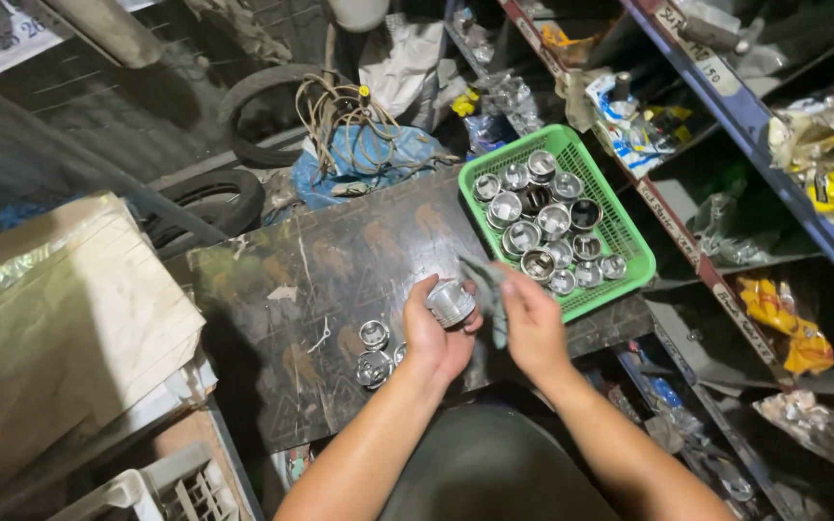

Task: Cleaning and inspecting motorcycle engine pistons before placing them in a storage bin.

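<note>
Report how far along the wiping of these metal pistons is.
Looks done: a few pistons lie on the dark board by the left hand. In hand: the left hand holds one piston, the right hand a grey cloth. Left: the green basket is mostly full of pistons.

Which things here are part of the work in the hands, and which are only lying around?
In use:
- left hand holding a metal piston
- right hand with a grey rag
- green basket of pistons
- loose pistons on the dark board

Lying about:
- tyres
- cardboard
- tangled cord
- shelf packets
</note>
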